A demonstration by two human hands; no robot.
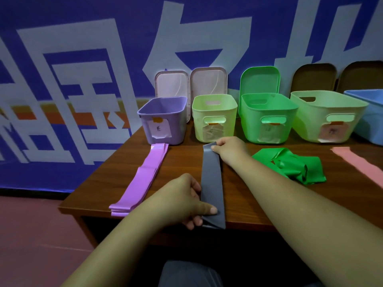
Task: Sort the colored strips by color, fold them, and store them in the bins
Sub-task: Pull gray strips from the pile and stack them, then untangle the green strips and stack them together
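The left hand (182,199) is gripping the near end of the gray strip (211,179) at the front edge of the table (248,195) — thumb lying on top, fingers curled beneath, clamped on the material. The right hand (230,149) is pinching the far end, fingers closed on its corner just in front of the pale green bin (214,117). The strip is lying flat between the two hands, its long axis running from the near edge straight away toward the bins. Its near end is drooping over the edge and appears doubled, though the fold is hard to make out. Purple strips (143,179) are lying stacked to its left, pointing at the purple bin (163,119). Green strips (290,166) are sitting crumpled to its right. A pink strip (360,162) is running out of view at the right edge — as is the blue bin (371,117). The labels (159,129) on the bins are too blurred to read.
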